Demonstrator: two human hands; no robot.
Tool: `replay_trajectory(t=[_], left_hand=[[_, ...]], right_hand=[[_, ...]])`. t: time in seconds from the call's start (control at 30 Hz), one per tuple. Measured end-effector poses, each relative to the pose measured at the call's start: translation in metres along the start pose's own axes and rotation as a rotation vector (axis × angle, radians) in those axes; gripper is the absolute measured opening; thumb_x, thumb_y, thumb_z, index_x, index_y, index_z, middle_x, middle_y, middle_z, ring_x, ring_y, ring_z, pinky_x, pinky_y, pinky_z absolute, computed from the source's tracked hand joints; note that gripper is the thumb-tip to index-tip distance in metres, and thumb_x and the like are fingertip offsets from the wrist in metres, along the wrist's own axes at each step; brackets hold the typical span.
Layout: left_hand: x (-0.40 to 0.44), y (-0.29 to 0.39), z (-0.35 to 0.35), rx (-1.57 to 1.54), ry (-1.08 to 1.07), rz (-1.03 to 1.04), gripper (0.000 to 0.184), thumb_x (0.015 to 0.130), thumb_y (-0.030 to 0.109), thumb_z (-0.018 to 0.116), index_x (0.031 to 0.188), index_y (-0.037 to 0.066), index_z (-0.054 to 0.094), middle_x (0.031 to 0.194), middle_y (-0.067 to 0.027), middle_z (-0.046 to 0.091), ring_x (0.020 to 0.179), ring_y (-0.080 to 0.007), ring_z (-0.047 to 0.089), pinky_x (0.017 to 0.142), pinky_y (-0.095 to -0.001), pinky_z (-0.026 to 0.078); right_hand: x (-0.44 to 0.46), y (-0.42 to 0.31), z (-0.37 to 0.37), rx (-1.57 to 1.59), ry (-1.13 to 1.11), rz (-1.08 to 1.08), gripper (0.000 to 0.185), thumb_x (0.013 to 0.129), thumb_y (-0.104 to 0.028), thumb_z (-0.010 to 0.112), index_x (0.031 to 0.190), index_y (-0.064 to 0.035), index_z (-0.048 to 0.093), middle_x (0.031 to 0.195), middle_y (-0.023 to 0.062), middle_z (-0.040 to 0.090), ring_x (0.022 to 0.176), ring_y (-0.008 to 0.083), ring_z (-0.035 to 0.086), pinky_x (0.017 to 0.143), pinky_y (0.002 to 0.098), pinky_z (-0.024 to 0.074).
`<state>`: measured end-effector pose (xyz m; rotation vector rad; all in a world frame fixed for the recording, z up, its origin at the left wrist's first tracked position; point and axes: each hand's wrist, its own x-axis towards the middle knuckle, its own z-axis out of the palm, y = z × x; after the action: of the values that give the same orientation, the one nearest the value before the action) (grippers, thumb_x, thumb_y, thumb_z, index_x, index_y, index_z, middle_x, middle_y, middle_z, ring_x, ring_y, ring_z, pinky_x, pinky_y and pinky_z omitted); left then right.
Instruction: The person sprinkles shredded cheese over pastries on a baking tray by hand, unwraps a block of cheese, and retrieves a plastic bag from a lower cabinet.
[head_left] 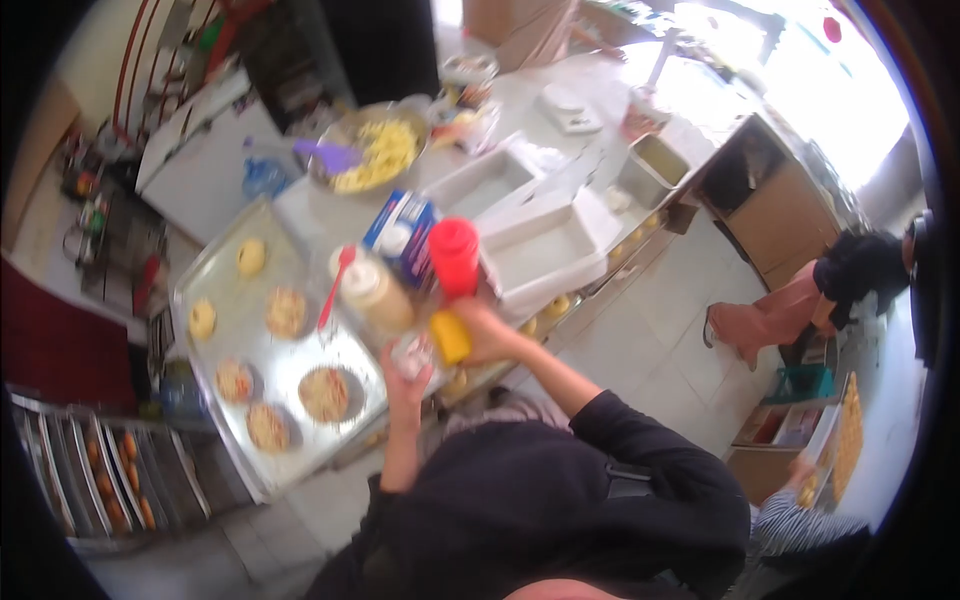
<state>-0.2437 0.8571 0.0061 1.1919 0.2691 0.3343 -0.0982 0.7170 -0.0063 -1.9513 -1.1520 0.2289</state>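
Note:
My left hand (403,383) is closed around a small whitish, partly clear thing (412,354) whose kind I cannot make out. Close beside it, my right hand (487,335) grips a yellow object (450,338), blurred and partly covered by the fingers. Just beyond the hands stand a red bottle (455,255) and a squeeze bottle (375,295) with cream-coloured contents. To the left, a metal baking tray (310,448) holds several topped dough rounds (325,393) and plain dough balls (251,257). A small red spoon-like utensil (337,288) lies across its right side.
A blue-and-white box (402,238), open white boxes (545,252) and a bowl of yellow pieces (385,150) with a purple spatula (328,154) stand on the table. A rack of trays (100,470) is at lower left. Other people (780,305) are at the right and back.

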Motion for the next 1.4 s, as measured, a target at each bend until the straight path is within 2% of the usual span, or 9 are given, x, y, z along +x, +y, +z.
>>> replay_trajectory(t=[0.1, 0.2, 0.3, 0.4, 0.5, 0.93, 1.13, 1.23, 1.4], left_hand=[[0.003, 0.003, -0.002, 0.045, -0.177, 0.137, 0.100, 0.064, 0.015, 0.079, 0.136, 0.007, 0.010, 0.138, -0.0177, 0.032, 0.128, -0.0260, 0.032, 0.105, -0.0366, 0.026], [0.012, 0.000, -0.004, 0.425, -0.274, 0.305, 0.111, 0.059, 0.018, 0.083, 0.138, 0.008, 0.006, 0.141, -0.0181, 0.025, 0.130, -0.0272, 0.028, 0.106, -0.0359, 0.025], [0.013, -0.008, 0.006, 0.381, -0.323, 0.159, 0.117, 0.055, 0.019, 0.085, 0.139, 0.007, 0.005, 0.141, -0.0181, 0.022, 0.131, -0.0283, 0.026, 0.106, -0.0358, 0.024], [0.018, -0.015, 0.006, 0.403, -0.269, 0.109, 0.116, 0.054, 0.017, 0.086, 0.139, 0.007, 0.007, 0.139, -0.0180, 0.027, 0.129, -0.0288, 0.029, 0.105, -0.0366, 0.027], [0.018, -0.013, 0.008, 0.513, -0.252, 0.116, 0.110, 0.055, 0.016, 0.084, 0.138, 0.007, 0.013, 0.135, -0.0179, 0.032, 0.126, -0.0292, 0.035, 0.103, -0.0368, 0.031], [0.021, -0.004, 0.031, 0.721, -0.155, 0.196, 0.092, 0.051, 0.012, 0.080, 0.131, 0.007, 0.034, 0.121, -0.0146, 0.045, 0.112, -0.0305, 0.047, 0.095, -0.0363, 0.039], [0.020, -0.004, 0.015, 0.667, -0.094, 0.156, 0.083, 0.050, 0.012, 0.081, 0.123, 0.008, 0.042, 0.116, -0.0134, 0.049, 0.107, -0.0301, 0.050, 0.091, -0.0366, 0.041], [0.016, -0.003, 0.012, 0.683, -0.071, 0.125, 0.082, 0.050, 0.014, 0.081, 0.122, 0.006, 0.042, 0.114, -0.0124, 0.050, 0.106, -0.0277, 0.051, 0.090, -0.0355, 0.041], [0.015, 0.000, 0.011, 0.705, -0.050, 0.134, 0.082, 0.051, 0.016, 0.082, 0.122, 0.005, 0.041, 0.113, -0.0116, 0.052, 0.105, -0.0251, 0.052, 0.091, -0.0345, 0.041]], right_hand=[[-0.018, 0.000, -0.002, 0.475, 0.044, 0.182, 0.093, 0.049, -0.024, 0.085, 0.124, -0.0018, 0.035, 0.114, 0.0152, 0.048, 0.107, 0.0265, 0.049, 0.091, 0.0356, 0.0406], [-0.026, -0.001, 0.004, 0.670, 0.039, 0.143, 0.096, 0.052, -0.015, 0.085, 0.129, -0.0047, 0.029, 0.121, 0.0112, 0.042, 0.115, 0.0207, 0.042, 0.094, 0.0337, 0.0387], [-0.024, -0.002, 0.006, 0.808, -0.044, 0.174, 0.096, 0.051, -0.005, 0.084, 0.129, -0.0065, 0.028, 0.124, 0.0053, 0.036, 0.121, 0.0171, 0.035, 0.098, 0.0309, 0.0342], [-0.022, -0.008, 0.001, 0.809, -0.094, 0.194, 0.095, 0.053, -0.009, 0.084, 0.130, -0.0054, 0.029, 0.128, 0.0080, 0.037, 0.124, 0.0206, 0.035, 0.101, 0.0335, 0.0320], [-0.021, -0.019, -0.019, 0.265, -0.157, 0.181, 0.093, 0.055, -0.016, 0.083, 0.132, -0.0036, 0.032, 0.133, 0.0128, 0.037, 0.125, 0.0252, 0.035, 0.102, 0.0357, 0.0300], [-0.037, -0.021, -0.012, 0.273, -0.036, 0.150, 0.093, 0.062, -0.016, 0.080, 0.138, -0.0043, 0.029, 0.133, 0.0133, 0.035, 0.124, 0.0246, 0.037, 0.101, 0.0349, 0.0331], [-0.043, -0.024, -0.011, 0.567, 0.044, 0.210, 0.055, 0.068, -0.013, 0.074, 0.117, -0.0003, 0.054, 0.120, 0.0158, 0.052, 0.104, 0.0270, 0.056, 0.086, 0.0322, 0.0447], [-0.041, -0.030, -0.023, 0.181, -0.013, 0.090, 0.042, 0.068, -0.008, 0.074, 0.108, -0.0025, 0.061, 0.109, 0.0138, 0.060, 0.098, 0.0236, 0.060, 0.083, 0.0322, 0.0486], [-0.035, -0.041, -0.025, 0.068, 0.004, -0.043, 0.031, 0.068, -0.007, 0.071, 0.099, -0.0031, 0.064, 0.097, 0.0118, 0.065, 0.089, 0.0268, 0.063, 0.077, 0.0329, 0.0514]])
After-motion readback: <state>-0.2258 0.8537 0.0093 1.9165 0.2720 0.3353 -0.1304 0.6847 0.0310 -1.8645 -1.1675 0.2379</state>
